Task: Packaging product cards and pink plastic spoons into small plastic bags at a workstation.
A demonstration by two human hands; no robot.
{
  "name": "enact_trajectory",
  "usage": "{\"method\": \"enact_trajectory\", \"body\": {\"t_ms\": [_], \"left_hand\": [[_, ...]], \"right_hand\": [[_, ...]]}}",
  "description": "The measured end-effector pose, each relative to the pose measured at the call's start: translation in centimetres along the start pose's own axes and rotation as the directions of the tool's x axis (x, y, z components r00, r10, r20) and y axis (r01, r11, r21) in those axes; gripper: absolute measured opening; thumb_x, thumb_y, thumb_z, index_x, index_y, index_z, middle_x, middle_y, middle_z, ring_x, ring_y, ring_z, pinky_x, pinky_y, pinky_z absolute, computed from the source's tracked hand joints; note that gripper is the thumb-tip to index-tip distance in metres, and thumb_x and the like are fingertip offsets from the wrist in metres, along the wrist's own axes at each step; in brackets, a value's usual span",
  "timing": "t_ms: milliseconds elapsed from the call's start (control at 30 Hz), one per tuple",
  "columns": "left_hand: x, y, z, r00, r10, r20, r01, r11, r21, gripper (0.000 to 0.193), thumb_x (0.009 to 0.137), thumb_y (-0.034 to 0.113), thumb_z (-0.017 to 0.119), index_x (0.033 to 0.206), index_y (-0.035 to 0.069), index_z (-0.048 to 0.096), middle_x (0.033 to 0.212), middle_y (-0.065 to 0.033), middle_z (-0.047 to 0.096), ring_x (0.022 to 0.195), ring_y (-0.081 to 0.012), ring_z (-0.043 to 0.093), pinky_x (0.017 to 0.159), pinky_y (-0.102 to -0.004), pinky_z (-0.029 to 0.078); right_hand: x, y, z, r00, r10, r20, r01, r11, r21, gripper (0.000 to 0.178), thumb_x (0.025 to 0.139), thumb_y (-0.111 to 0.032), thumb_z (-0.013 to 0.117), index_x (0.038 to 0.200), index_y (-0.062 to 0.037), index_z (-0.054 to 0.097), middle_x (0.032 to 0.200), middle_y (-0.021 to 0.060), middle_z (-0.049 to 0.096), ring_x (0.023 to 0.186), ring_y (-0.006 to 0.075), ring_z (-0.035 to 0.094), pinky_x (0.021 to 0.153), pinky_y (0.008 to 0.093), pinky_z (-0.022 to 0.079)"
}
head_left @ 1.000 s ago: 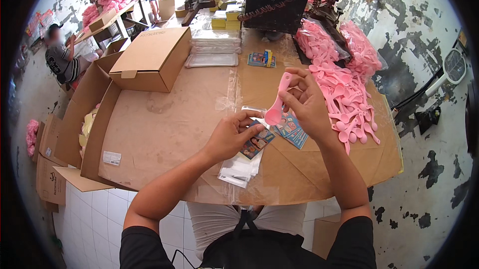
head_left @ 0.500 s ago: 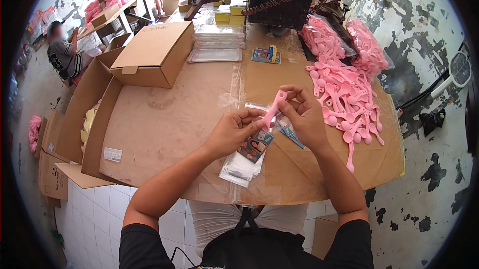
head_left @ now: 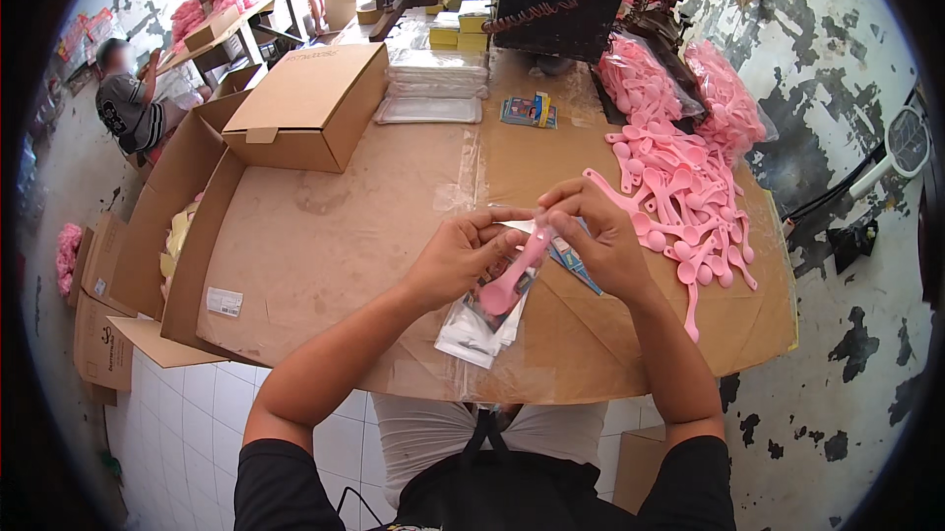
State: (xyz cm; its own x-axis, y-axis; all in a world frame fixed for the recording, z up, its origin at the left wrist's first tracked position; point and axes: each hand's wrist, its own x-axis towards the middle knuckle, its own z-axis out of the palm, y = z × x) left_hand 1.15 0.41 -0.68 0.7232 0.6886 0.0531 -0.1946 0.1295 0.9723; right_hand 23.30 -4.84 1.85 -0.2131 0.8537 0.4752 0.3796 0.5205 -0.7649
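Note:
A pink spoon (head_left: 513, 278) lies inside a small clear plastic bag, its bowl pointing down toward me, over a colourful printed card. My left hand (head_left: 461, 257) is closed on the bag's left side near its top. At the top edge, by the spoon's handle end, my right hand (head_left: 594, 234) pinches the plastic. Beneath sits a stack of clear bags (head_left: 474, 339) on the table. Printed blue cards (head_left: 576, 267) lie partly hidden under my right hand. Another pink spoon (head_left: 612, 192) shows just beyond that hand; whether it touches the fingers I cannot tell.
Loose pink spoons (head_left: 689, 201) are heaped at the right, with bagged spoons (head_left: 724, 98) behind. More cards (head_left: 530, 111) lie farther back. A closed carton (head_left: 305, 103) and an open carton (head_left: 202, 265) stand left. A person (head_left: 133, 103) sits at the far left.
The pink spoon has gone down into the clear bag over the card, its bowl now nearer me. My right hand has moved slightly down and left, to the bag's top.

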Motion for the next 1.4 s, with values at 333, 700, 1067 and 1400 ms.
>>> {"method": "enact_trajectory", "body": {"t_ms": [333,700,1067,1400], "left_hand": [[-0.2,-0.1,0.2,0.989,0.088,0.12,-0.063,0.978,-0.2,0.04,0.105,0.019,0.055,0.139,0.0,0.049,0.132,-0.0112,0.061,0.123,-0.0156,0.057,0.105,-0.0318,0.046],[-1.7,1.7,1.2,0.916,0.355,0.187,-0.401,0.828,0.392,0.05,0.095,0.003,0.063,0.142,-0.003,0.044,0.133,-0.0128,0.059,0.128,-0.0226,0.056,0.112,-0.0367,0.042],[-2.1,2.5,1.7,0.942,0.333,-0.04,-0.306,0.901,0.306,0.039,0.098,0.008,0.064,0.134,-0.003,0.053,0.099,-0.0115,0.074,0.093,-0.0145,0.071,0.082,-0.0273,0.058],[-2.5,2.7,2.3,0.961,0.276,-0.03,-0.184,0.716,0.673,0.044,0.094,0.007,0.067,0.135,-0.001,0.053,0.095,-0.0115,0.076,0.092,-0.0151,0.073,0.081,-0.03,0.059]], "right_hand": [[2.5,-8.4,-1.2,0.943,-0.311,0.121,0.333,0.901,-0.278,0.005,0.091,-0.01,0.067,0.093,-0.0059,0.069,0.104,0.0056,0.065,0.101,0.0234,0.062,0.088,0.039,0.047],[3.0,-11.0,-1.6,0.992,-0.064,0.107,0.11,0.853,-0.511,0.01,0.088,-0.01,0.067,0.092,-0.0005,0.069,0.085,0.0112,0.064,0.075,0.0285,0.065,0.067,0.0372,0.051],[2.3,-9.4,0.7,0.928,-0.365,0.079,0.294,0.582,-0.758,0.018,0.08,-0.008,0.071,0.096,-0.0066,0.063,0.102,0.0079,0.06,0.1,0.0268,0.059,0.083,0.0381,0.046],[3.6,-6.9,1.9,0.928,-0.292,0.231,0.319,0.304,-0.897,0.014,0.079,-0.011,0.064,0.092,-0.006,0.061,0.094,0.0079,0.057,0.097,0.0264,0.057,0.084,0.0387,0.043]]}}
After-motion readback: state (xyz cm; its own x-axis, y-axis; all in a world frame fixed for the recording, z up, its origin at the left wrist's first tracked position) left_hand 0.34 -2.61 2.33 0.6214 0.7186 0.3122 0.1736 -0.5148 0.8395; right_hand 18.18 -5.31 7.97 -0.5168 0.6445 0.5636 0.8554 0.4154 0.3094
